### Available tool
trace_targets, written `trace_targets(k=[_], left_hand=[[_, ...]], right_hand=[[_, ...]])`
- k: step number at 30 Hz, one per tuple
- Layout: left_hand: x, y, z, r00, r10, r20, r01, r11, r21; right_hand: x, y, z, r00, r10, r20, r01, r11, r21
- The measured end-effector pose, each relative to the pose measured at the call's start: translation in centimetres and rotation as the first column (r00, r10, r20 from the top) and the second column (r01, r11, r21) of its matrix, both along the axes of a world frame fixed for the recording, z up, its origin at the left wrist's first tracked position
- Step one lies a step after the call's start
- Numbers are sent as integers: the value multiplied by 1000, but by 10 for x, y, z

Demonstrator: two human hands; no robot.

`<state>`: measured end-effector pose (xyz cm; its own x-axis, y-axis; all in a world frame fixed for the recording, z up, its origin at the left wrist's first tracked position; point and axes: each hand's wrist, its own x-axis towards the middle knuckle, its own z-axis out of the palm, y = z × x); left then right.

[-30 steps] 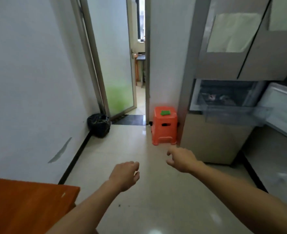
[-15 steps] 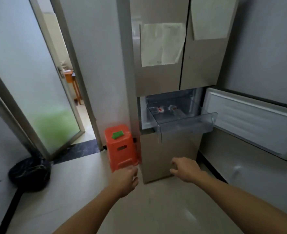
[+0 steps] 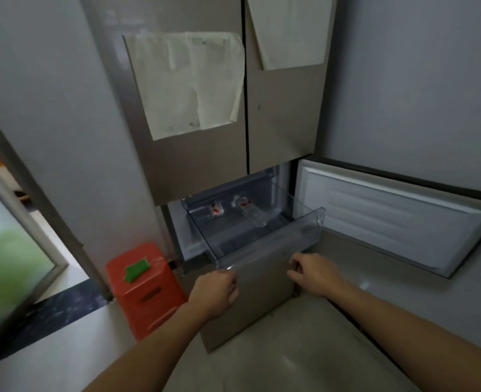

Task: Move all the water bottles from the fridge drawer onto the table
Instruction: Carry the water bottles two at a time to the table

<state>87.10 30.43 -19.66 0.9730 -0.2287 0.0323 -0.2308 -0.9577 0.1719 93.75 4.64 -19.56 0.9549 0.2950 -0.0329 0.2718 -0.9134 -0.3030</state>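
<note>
The clear plastic fridge drawer [image 3: 273, 246] is pulled out of the lower fridge compartment. Inside, toward the back, a clear water bottle [image 3: 251, 213] with a red label lies on its side. Left of it more red-labelled bottles [image 3: 216, 209] show, partly hidden by the drawer wall. My left hand [image 3: 214, 292] hovers just below the drawer's front left corner, fingers loosely curled, holding nothing. My right hand [image 3: 313, 274] hangs below the front right part of the drawer, also loosely curled and empty. The table is out of view.
The lower fridge door [image 3: 389, 222] stands swung open to the right. An orange plastic stool [image 3: 146, 292] with a green sponge [image 3: 137, 269] on top stands left of the fridge. A frosted glass door [image 3: 10, 258] is at far left. Papers [image 3: 188, 80] hang on the upper doors.
The view turned from the doorway and table corner to the fridge and came closer. Both hands rose toward the drawer's front edge.
</note>
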Motion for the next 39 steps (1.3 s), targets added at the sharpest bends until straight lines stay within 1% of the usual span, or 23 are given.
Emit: trace_targets(k=[4, 7, 12, 15, 20, 23, 27, 31, 33, 37, 39], left_hand=[[71, -3, -7, 999, 38, 30, -37, 999, -2], [119, -5, -13, 995, 95, 19, -95, 995, 7], [176, -12, -22, 975, 224, -10, -224, 974, -26], [194, -15, -29, 963, 265, -60, -265, 964, -8], [232, -6, -36, 945, 311, -107, -310, 950, 23], [260, 5, -51, 935, 337, -112, -327, 940, 100], [308, 22, -78, 905, 400, -146, -368, 907, 204], [354, 36, -108, 893, 437, -108, -410, 889, 206], [374, 39, -122, 899, 426, -99, -395, 888, 235], [409, 44, -141, 911, 397, -116, -345, 884, 315], [425, 48, -146, 913, 397, -94, -348, 878, 330]], right_hand=[[85, 1, 0, 998, 30, 57, -33, 999, 43], [148, 6, -3, 995, 78, 54, -81, 995, 61], [242, 16, -9, 980, 198, -8, -198, 980, 0], [282, 27, -17, 971, 231, -57, -235, 970, -65], [332, 58, -36, 959, 248, -139, -269, 950, -159], [358, 80, -54, 958, 231, -171, -265, 940, -213], [391, 109, -87, 939, 232, -256, -296, 922, -249], [418, 122, -116, 913, 275, -302, -344, 916, -208], [427, 125, -126, 908, 259, -330, -336, 920, -200], [434, 120, -137, 904, 270, -330, -339, 925, -173], [438, 111, -137, 898, 289, -332, -367, 908, -203]])
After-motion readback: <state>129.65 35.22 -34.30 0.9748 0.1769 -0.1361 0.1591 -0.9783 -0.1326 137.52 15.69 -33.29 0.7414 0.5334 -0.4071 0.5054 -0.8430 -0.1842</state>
